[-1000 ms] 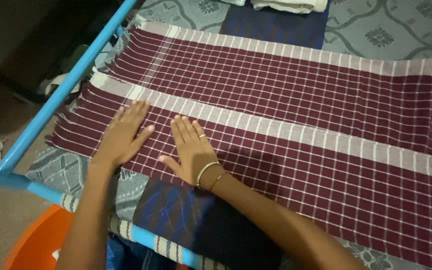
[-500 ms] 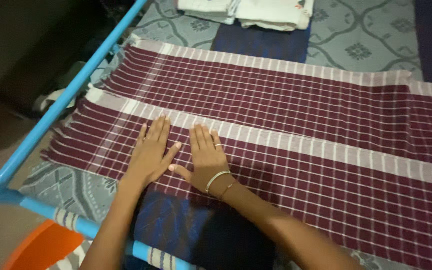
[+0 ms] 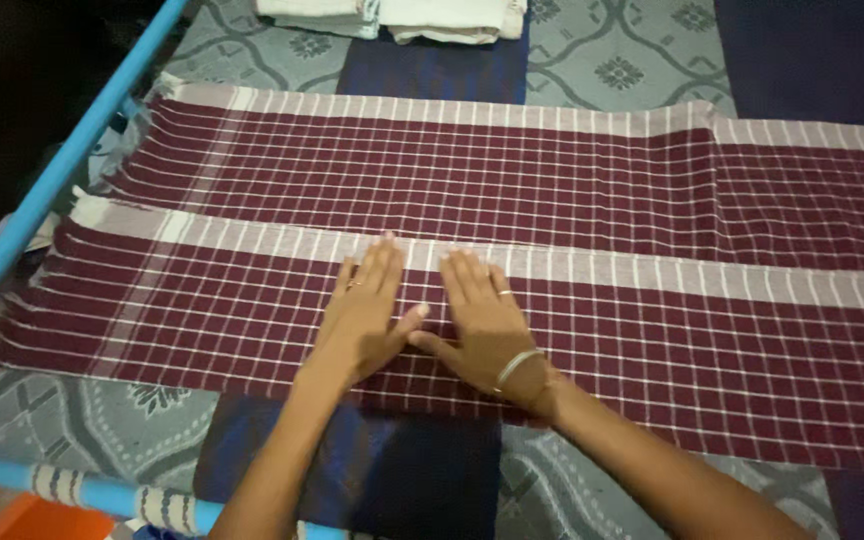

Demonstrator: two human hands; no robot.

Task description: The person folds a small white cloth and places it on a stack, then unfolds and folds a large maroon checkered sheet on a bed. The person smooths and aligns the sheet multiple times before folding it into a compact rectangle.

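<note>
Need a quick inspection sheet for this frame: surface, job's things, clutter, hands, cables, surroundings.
Surface: bed cover, grey patterned with dark blue panels.
Job's things: maroon checked cloth with pale stripes, spread flat, near layer folded over far one.
Clutter: folded white cloths at the far edge.
Hands: left hand and right hand flat on the cloth, side by side, thumbs almost meeting; bangle on the right wrist.
Cables: nothing seen.
Surroundings: blue frame rail at left, orange thing lower left, dark beyond.
</note>
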